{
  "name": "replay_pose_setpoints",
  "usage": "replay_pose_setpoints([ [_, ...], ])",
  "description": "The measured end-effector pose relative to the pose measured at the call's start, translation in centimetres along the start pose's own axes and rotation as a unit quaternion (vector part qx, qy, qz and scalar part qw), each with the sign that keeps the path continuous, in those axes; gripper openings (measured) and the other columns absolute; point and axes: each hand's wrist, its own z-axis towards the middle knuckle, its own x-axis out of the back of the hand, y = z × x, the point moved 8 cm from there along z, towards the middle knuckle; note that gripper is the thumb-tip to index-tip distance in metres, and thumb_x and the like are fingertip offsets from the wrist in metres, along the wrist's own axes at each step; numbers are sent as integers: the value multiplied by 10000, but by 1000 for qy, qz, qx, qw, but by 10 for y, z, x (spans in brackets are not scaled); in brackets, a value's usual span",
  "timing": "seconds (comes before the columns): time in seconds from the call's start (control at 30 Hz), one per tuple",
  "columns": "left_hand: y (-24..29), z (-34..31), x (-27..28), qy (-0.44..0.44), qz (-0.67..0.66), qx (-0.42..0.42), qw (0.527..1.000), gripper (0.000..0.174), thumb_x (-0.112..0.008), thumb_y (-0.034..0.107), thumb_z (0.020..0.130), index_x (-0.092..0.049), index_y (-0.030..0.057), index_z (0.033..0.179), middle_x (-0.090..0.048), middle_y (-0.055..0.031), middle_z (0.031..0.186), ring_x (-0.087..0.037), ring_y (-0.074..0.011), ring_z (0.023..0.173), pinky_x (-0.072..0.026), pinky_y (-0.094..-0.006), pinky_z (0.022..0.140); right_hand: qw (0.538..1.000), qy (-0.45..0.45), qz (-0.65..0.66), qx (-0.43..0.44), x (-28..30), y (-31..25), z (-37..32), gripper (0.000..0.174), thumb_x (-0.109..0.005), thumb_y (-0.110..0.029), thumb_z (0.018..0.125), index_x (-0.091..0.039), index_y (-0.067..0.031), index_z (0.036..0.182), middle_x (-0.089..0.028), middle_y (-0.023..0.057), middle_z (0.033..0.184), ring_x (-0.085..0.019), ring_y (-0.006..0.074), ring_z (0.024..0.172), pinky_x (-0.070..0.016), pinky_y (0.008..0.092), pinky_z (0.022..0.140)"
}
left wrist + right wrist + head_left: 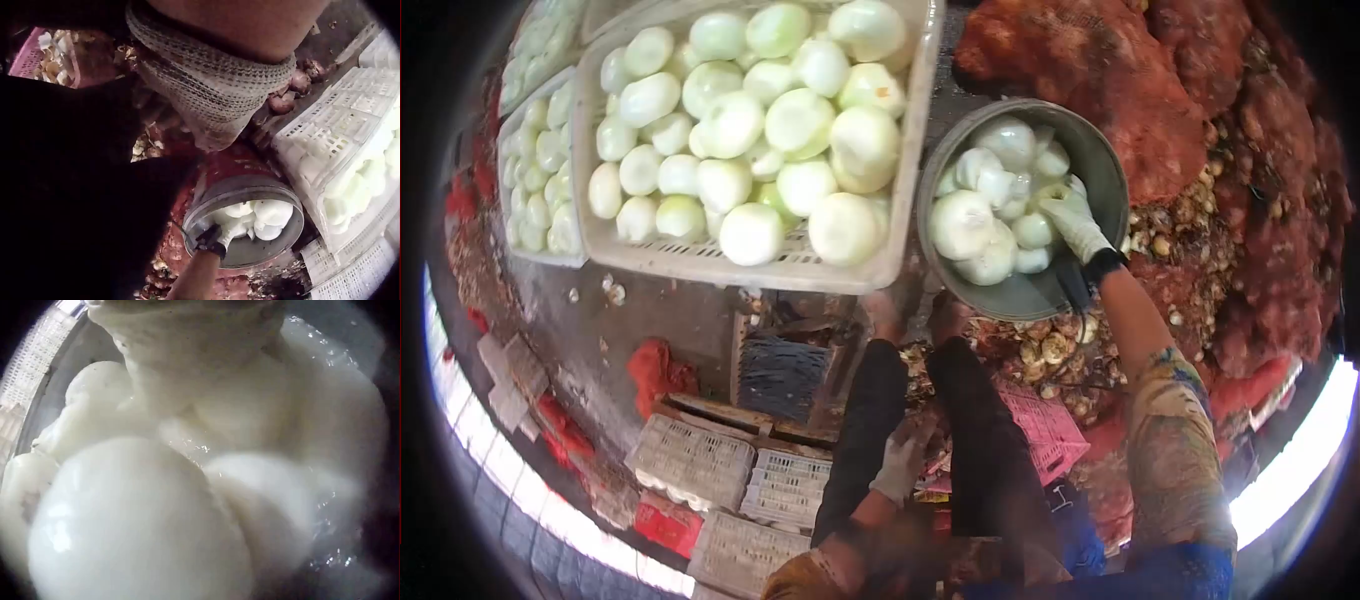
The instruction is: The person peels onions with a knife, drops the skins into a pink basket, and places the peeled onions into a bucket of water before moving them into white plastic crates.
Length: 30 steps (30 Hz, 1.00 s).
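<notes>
Peeled white onions (pixel 962 224) lie wet in a round grey bucket (pixel 1104 150). The right hand (pixel 1076 222), in a pale glove, reaches down into the bucket's right side and touches the onions. In the right wrist view the glove (pixel 200 369) is above a large onion (pixel 137 519); its fingertips are hidden, so a grip cannot be made out. The left hand (pixel 900 462), in a knitted glove, hangs loosely between the legs, away from the bucket, holding nothing visible. Its glove (pixel 200 87) fills the upper part of the left wrist view.
A large white crate (pixel 730 268) of peeled onions stands left of the bucket, with smaller crates (pixel 545 255) beyond. Red net sacks (pixel 1090 80) lie behind and to the right. Onion skins, a pink basket (pixel 1040 430) and stacked crates (pixel 695 460) are nearer the person.
</notes>
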Motion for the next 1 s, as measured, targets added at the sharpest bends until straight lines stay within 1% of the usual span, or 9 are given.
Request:
replay_pose_setpoints([
  [0.13,-5,-8,-6,2,-116,70,991,258,-637,214,921,-598,37,1104,-630,-32,941,-613,-115,826,-524,-280,709,991,99,-11,-87,-9,-9,-38,655,-764,-320,694,-553,8,1221,-491,219,1330,-487,344,1216,-358,387,1053],
  [0.23,-26,1,1,-7,-118,-59,991,275,-646,202,916,-587,52,1139,-626,-32,980,-611,-115,835,-524,-280,727,979,174,-105,-3,-30,8,-30,777,-818,-279,604,-499,2,1254,-535,239,1226,-518,363,1147,-399,400,994],
  [0.33,-8,-5,-3,8,-150,15,989,261,-640,209,920,-591,52,1124,-618,-22,941,-610,-114,824,-521,-280,715,992,85,93,-20,-26,47,-2,708,-793,-185,583,-496,-17,1203,-570,176,1123,-568,310,1016,-469,388,880],
  [0.5,3,-7,-1,7,-140,17,990,249,-636,252,928,-598,56,1077,-607,-14,897,-603,-110,788,-517,-276,681,840,-107,522,-101,-8,19,-50,443,-599,-54,728,-537,-33,1166,-589,101,1103,-596,208,970,-516,371,801],
  [0.6,8,-12,-1,17,-156,42,987,258,-642,277,922,-602,64,1062,-605,-25,881,-602,-120,772,-515,-276,675,814,-154,538,-158,0,10,-83,503,-522,-96,804,-485,-45,1302,-582,106,1199,-615,235,1015,-541,368,749],
  [0.77,10,-8,7,29,-178,36,983,258,-672,277,900,-606,76,1049,-605,-42,840,-600,-146,723,-523,-295,651,814,-145,551,-112,0,-151,-131,489,-541,-167,823,-482,-61,1296,-573,100,1179,-636,213,904,-523,296,578],
  [0.87,-14,2,7,25,-246,98,964,260,-679,274,894,-602,74,1040,-605,-43,824,-596,-154,684,-528,-311,608,886,-127,441,68,1,-256,-126,509,-542,-102,820,-434,-46,1314,-550,87,1143,-527,192,1110,-432,302,965],
  [0.93,-33,4,6,2,-340,174,924,267,-682,280,891,-598,73,1037,-605,-44,812,-595,-157,667,-529,-318,578,874,-145,446,129,-11,-310,-113,480,-557,-83,847,-456,-29,1313,-545,75,1180,-538,168,1099,-446,297,955],
  [1.0,-48,18,13,20,-289,63,955,269,-687,292,882,-599,78,1020,-608,-44,803,-597,-155,663,-518,-313,554,876,-174,416,169,-29,-356,-90,471,-584,-89,863,-488,8,1315,-563,89,1217,-558,161,1087,-466,288,934],
])
